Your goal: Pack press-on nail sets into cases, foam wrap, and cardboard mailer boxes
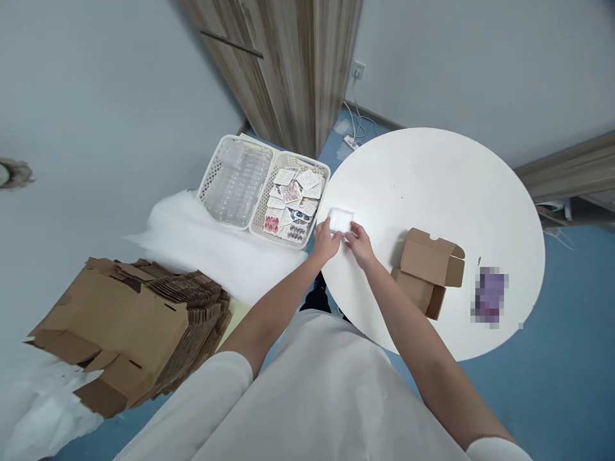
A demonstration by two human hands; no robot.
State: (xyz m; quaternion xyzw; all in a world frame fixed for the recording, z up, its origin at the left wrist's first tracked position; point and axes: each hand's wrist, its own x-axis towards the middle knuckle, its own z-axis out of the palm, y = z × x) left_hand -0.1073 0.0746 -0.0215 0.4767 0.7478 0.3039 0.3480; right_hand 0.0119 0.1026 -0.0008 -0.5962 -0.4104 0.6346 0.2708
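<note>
White packet [341, 221] at the round surface's [432, 186] left edge. Grip: left hand [326, 243] and right hand [360, 244] both narrow, fingertips holding its near corners. Risk: uneven pull could skew it; a slip there might drop it over the rim.

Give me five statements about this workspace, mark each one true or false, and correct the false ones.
1. The table is white and round. True.
2. The carton is closed. False: the carton is open.
3. The left hand and right hand are both at the white packet. True.
4. The printed cards are spread out on the table. False: the cards lie in a basket.
5. The stack of flat cardboard is to the left of the table. True.
</note>
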